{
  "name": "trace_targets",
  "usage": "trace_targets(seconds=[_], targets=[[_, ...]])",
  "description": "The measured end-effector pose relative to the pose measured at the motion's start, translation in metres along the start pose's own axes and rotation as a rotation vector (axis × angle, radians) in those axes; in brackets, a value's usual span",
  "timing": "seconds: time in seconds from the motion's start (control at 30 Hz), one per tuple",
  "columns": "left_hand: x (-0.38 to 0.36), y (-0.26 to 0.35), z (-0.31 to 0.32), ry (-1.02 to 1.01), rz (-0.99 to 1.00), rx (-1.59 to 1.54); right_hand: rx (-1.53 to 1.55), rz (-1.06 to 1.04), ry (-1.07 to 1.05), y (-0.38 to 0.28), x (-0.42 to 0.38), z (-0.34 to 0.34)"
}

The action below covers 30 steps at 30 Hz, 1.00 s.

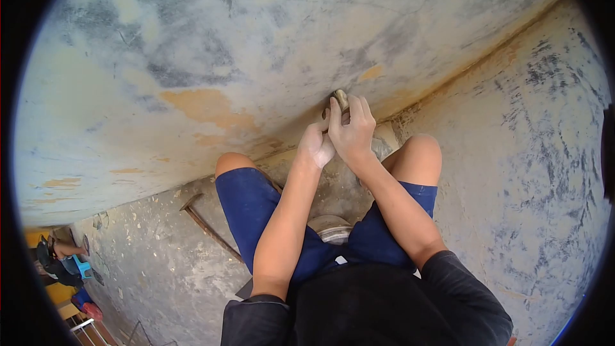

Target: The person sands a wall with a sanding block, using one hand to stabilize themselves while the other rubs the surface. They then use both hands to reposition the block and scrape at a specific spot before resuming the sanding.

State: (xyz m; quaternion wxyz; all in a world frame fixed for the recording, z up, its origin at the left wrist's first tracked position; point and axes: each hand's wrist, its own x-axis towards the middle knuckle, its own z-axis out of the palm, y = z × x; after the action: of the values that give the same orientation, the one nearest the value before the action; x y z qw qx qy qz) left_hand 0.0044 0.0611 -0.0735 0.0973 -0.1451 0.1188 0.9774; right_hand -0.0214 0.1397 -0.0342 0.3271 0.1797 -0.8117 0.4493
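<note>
My right hand [354, 133] is closed in front of the lower wall [275, 45], its thumb and fingers pinching a small, pale yellow-brown, blocky piece [341, 98]. What kind of thing this piece is I cannot make out. It is at or very near the wall surface. Close against the right hand, my left hand [317, 144] has whitish dust on the palm and wrist. Its fingers are partly hidden behind the right hand, near the same piece, so their grip does not show clearly.
The wall meets a second wall [512, 134] at a corner on the right. A long-handled, hammer-like tool [210, 227] lies on the concrete floor [154, 243]. Between my legs is a round, pale container or seat [331, 227]. Far left, another person [61, 256] is near a blue stool [82, 266].
</note>
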Motion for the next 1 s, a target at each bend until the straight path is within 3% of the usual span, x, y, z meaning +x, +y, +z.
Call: trace_targets(seconds=[0.07,0.13,0.17,0.23,0.37,0.43,0.53,0.57,0.63,0.7,0.8,0.87,1.0], targets=[[0.004,0.007,0.006,-0.044,0.009,-0.008,-0.009,-0.031,0.003,-0.003,0.011,-0.001],[-0.013,0.02,0.034,-0.25,-0.063,-0.009,0.009,-0.12,0.122,-0.033,0.033,-0.009],[-0.017,0.015,0.027,-0.229,-0.076,-0.016,0.001,-0.098,0.111,-0.03,0.025,-0.009],[-0.009,0.015,0.02,0.011,-0.021,0.105,-0.071,-0.145,0.107,-0.017,0.02,0.0],[0.008,0.001,-0.013,-0.027,0.013,-0.024,-0.082,-0.012,-0.003,0.003,0.0,0.002],[0.003,0.009,0.001,0.013,0.005,-0.04,-0.065,-0.073,0.068,-0.019,0.026,-0.006],[0.002,0.024,-0.003,-0.448,-0.134,-0.131,-0.068,-0.121,0.128,-0.025,0.026,-0.003],[0.0,0.02,-0.001,-0.449,-0.136,-0.13,-0.081,-0.159,0.164,-0.025,0.031,0.0],[-0.003,0.008,0.012,0.081,-0.005,-0.011,-0.082,-0.124,0.121,-0.004,0.01,0.004],[-0.003,0.002,0.0,0.072,-0.017,0.006,-0.088,0.018,0.011,0.002,-0.001,0.003],[0.002,0.011,0.012,0.062,0.024,-0.005,-0.048,-0.08,0.118,-0.006,0.022,0.0],[-0.01,0.022,0.034,-0.098,-0.049,0.031,-0.028,-0.104,0.163,-0.034,0.041,-0.012],[-0.004,0.011,0.012,0.047,0.007,0.056,-0.057,-0.062,0.057,-0.002,0.01,0.001]])
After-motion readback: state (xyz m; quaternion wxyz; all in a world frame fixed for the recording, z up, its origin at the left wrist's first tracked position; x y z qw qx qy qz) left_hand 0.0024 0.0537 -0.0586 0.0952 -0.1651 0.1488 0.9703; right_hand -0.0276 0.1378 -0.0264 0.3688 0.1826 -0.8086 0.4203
